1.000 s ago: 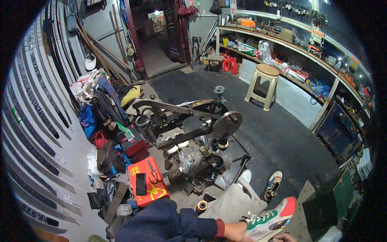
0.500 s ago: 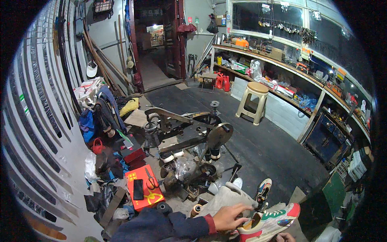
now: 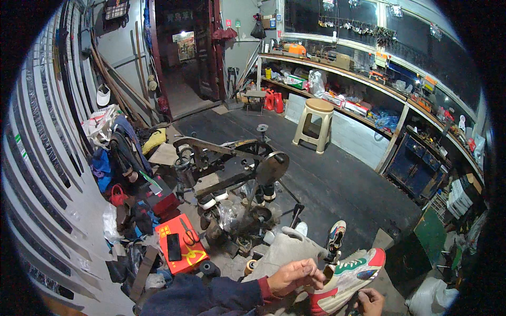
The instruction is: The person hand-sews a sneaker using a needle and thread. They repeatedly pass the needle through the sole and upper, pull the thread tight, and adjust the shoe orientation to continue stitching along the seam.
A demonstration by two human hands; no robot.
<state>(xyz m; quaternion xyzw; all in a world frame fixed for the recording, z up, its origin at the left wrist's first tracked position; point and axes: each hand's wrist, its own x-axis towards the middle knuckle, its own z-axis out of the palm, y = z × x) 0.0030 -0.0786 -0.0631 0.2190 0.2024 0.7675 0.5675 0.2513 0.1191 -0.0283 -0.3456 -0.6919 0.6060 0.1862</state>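
A white sneaker [image 3: 345,282] with red toe and heel and green lace trim lies tilted on my lap, toe to the upper right. My left hand [image 3: 295,276] hovers over its heel end beside the opening, thumb and fingers pinched together; what they hold, if anything, is too small to make out. My right hand [image 3: 370,303] is by the near side of the sole, fingers curled and partly cut off by the lower edge. Grey cloth [image 3: 290,255] lies beyond my left hand. The matching sneaker [image 3: 336,235] stands on the floor past the cloth.
A black iron sewing machine [image 3: 226,174] stands ahead. To the left, a red box [image 3: 197,262] bears scissors [image 3: 189,233] and a phone [image 3: 173,246]. Thread spools [image 3: 209,268] sit near my left sleeve. A plastic stool [image 3: 315,126] and a cluttered workbench [image 3: 337,66] are farther right.
My left hand has come up and back from the sneaker's opening, its fingers drawn into a pinch. My right hand shows more beside the sole. The whole view has shifted.
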